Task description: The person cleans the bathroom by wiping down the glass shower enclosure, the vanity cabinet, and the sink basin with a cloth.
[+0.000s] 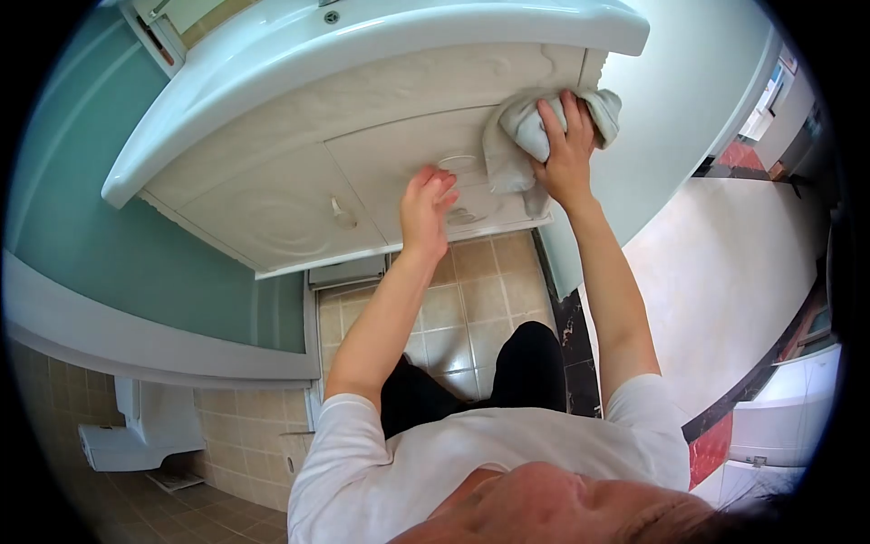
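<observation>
Well, right fingers [573, 118] on cloth [526, 129], cabinet [372, 168] closed

Shirt [526, 435]: plain white is worn.
Sleeves [340, 444]: white, cut short, ended near the elbows.
Trousers [533, 363]: black is worn over the knees.
Left hand [426, 208], right hand [566, 159]: seen bare.
</observation>
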Action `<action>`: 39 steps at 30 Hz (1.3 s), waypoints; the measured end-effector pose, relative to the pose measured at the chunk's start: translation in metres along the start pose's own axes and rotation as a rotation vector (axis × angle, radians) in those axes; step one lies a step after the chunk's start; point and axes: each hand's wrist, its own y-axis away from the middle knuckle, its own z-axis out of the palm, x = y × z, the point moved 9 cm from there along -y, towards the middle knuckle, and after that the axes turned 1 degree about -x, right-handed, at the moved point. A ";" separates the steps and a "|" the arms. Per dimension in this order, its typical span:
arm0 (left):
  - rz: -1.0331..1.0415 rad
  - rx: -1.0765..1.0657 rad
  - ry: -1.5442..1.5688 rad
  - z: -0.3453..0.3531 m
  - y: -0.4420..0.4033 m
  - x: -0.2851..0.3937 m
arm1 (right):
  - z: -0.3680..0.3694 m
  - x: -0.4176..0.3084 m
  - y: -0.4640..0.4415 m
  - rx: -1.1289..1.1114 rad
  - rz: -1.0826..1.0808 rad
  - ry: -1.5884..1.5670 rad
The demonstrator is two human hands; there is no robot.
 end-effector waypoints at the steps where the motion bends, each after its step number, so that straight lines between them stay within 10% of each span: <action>1: 0.001 0.004 0.000 0.000 -0.004 -0.002 | 0.005 0.003 0.006 -0.045 0.011 0.015; 10: -0.076 0.019 0.409 0.018 -0.023 -0.041 | -0.028 0.017 -0.001 -0.279 -0.031 -0.177; 13: 0.029 0.066 0.334 0.017 0.002 -0.036 | -0.035 0.056 0.001 -0.248 0.435 -0.925; 16: 0.084 0.041 0.317 0.014 0.031 -0.036 | -0.055 0.069 -0.007 -0.071 0.565 -0.958; 22: 0.044 -0.047 0.378 0.019 0.062 -0.038 | -0.051 -0.149 -0.078 -0.270 -0.369 -0.712; 26: 0.104 -0.061 0.542 0.012 0.066 -0.045 | 0.040 -0.261 -0.073 -0.529 -0.598 -0.538; 28: -0.206 0.409 0.688 -0.023 0.070 -0.095 | 0.062 -0.265 -0.063 -0.601 -0.537 -0.514; 39: 0.049 0.032 0.566 -0.005 0.052 -0.056 | 0.020 -0.137 -0.047 -0.627 -0.319 -0.462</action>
